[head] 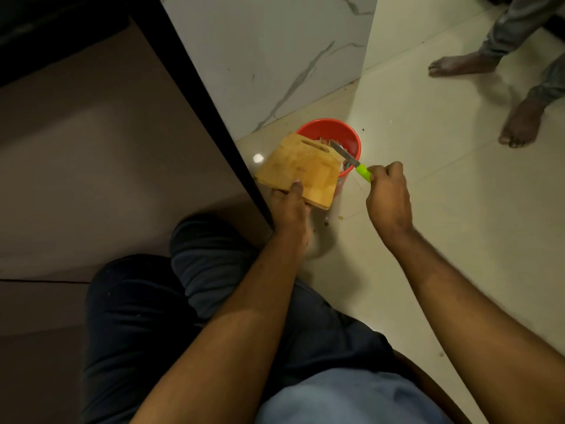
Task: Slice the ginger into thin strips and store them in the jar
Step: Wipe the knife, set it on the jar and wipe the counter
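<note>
The left hand [290, 206] grips the near edge of a wooden cutting board [301, 169], thumb on top and fingers underneath, tilting it so its far end hangs over a red bucket [342, 131] on the floor at twelve o'clock. At three o'clock from the board, the right hand [388, 194] is curled round the green handle of a small knife [351, 160], whose blade lies across the board's far right corner over the bucket's mouth. Pale scraps show inside the bucket; whether they are ginger peel I cannot tell. No ginger strips and no jar are in view.

The board is held at one edge only, so it could slip and drop in. A scrape pulled too far toward six o'clock could bring the blade near the left thumb. Scraps pushed sideways could miss the rim and land on the tiled floor [428, 209].
</note>
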